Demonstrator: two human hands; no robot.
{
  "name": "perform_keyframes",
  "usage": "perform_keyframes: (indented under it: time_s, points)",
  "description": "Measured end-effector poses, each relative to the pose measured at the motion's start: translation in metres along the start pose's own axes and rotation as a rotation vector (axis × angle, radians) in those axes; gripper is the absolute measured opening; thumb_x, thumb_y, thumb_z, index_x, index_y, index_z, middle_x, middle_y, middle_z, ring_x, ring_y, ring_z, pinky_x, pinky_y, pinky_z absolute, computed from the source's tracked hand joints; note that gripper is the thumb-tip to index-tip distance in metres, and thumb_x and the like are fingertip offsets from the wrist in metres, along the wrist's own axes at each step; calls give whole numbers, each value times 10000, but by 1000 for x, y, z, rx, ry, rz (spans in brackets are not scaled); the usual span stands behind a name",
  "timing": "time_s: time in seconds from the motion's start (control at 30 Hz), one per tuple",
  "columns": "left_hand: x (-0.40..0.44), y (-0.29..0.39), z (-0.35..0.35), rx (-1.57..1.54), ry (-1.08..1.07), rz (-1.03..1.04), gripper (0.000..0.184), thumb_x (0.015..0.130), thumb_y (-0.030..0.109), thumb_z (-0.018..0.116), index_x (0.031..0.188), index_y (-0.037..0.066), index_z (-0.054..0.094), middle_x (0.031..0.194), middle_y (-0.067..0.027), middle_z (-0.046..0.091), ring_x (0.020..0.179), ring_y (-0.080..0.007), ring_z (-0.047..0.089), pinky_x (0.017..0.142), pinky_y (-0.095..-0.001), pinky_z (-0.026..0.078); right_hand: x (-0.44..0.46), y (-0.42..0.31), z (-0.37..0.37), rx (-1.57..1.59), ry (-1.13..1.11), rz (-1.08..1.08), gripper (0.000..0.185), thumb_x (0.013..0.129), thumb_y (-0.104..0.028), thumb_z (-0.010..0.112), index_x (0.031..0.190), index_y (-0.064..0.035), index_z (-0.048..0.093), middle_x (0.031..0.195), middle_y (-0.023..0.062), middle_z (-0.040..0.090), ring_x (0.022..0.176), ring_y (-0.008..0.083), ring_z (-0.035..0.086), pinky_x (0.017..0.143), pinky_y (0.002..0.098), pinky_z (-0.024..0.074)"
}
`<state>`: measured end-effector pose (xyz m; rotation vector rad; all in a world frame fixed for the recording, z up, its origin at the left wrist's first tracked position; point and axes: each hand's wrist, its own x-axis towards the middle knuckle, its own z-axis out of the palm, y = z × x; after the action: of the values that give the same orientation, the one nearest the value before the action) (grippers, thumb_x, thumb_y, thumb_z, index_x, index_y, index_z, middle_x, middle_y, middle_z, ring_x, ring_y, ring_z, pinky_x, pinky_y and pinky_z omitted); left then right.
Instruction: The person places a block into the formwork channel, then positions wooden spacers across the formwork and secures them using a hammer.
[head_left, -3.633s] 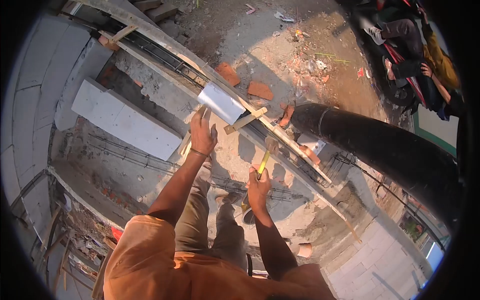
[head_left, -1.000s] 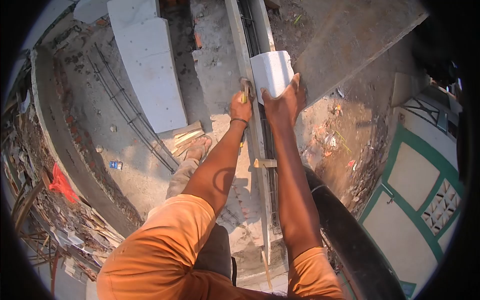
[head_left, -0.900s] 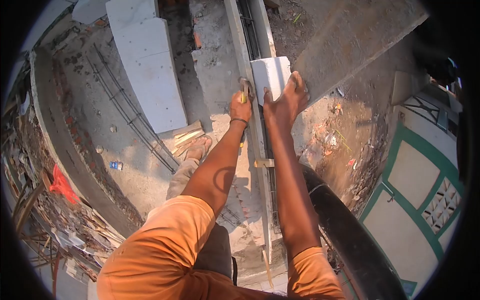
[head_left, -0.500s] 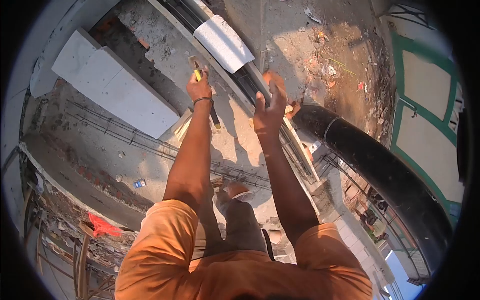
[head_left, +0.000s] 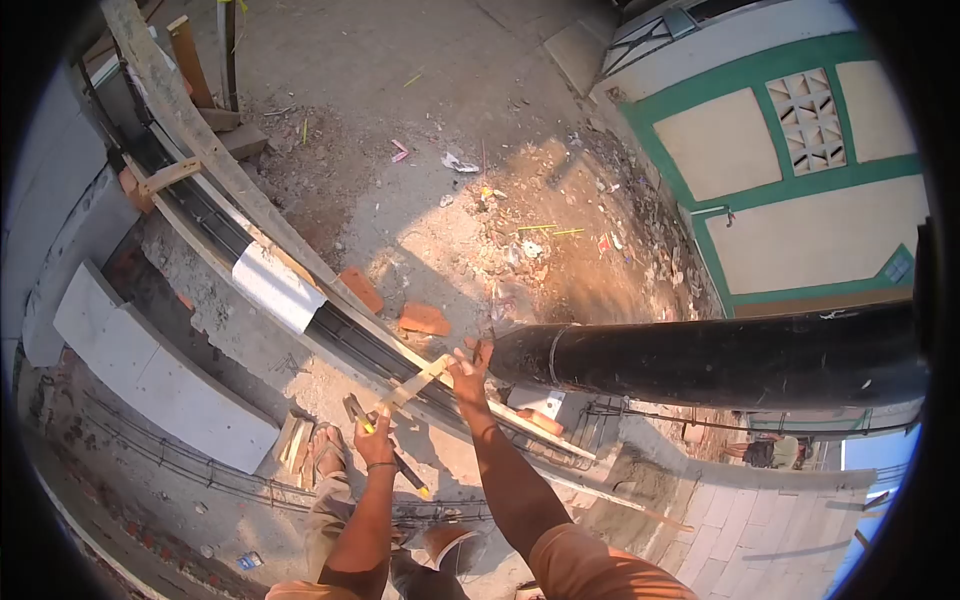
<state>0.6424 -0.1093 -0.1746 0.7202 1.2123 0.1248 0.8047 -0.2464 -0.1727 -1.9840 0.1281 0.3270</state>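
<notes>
My left hand [head_left: 375, 442] is closed round a hammer [head_left: 408, 470] with a dark handle and yellow parts, its head upward. Its fingertips are at the lower end of a short wooden strip [head_left: 418, 384] lying across the formwork boards. The strip's upper end is between the fingers of my right hand [head_left: 468, 382]. Long steel bars [head_left: 355, 342] run between the boards [head_left: 225, 178]. Up and left of my hands, a white block [head_left: 278, 286] sits across the channel. Another wooden strip [head_left: 172, 176] crosses the boards farther up.
A thick black pipe [head_left: 720, 352] extends right from near my right hand. Orange brick pieces [head_left: 424, 319] lie beyond the boards. Large white blocks [head_left: 165, 370] and thin rebar [head_left: 190, 462] lie at left. Wood scraps [head_left: 292, 448] are beside my foot. A distant person [head_left: 785, 453] is at right.
The view has turned, and the white block now appears farther left. My right hand has gone from open beside the channel to gripping the wooden strip. My left hand still holds the hammer, now beside that strip.
</notes>
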Motion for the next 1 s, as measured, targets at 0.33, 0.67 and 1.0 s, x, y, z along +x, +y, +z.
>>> perform_keyframes:
  time_s: [0.33, 0.67, 1.0]
  points:
    - [19, -4, -5, 89, -79, 170, 191, 837, 190, 737, 881, 89, 580, 678, -4, 596, 501, -37, 467, 419, -219, 348, 18, 38, 5, 203, -49, 161, 330, 912, -120, 605, 1196, 48, 599, 1058, 53, 637, 943, 132, 568, 873, 263, 438]
    - [46, 31, 0, -19, -51, 165, 311, 812, 205, 763, 991, 34, 575, 806, -62, 649, 631, -110, 624, 428, -214, 391, 35, -15, 43, 122, -67, 190, 287, 904, -181, 635, 1142, -21, 645, 1010, 28, 665, 863, 121, 622, 768, 239, 473]
    - [33, 44, 3, -64, -43, 98, 219, 869, 167, 697, 965, 57, 535, 773, -36, 611, 615, -114, 635, 415, -207, 378, 36, -26, 54, 161, -83, 314, 283, 920, -200, 619, 1167, -61, 628, 949, 18, 659, 791, 88, 607, 710, 207, 461]
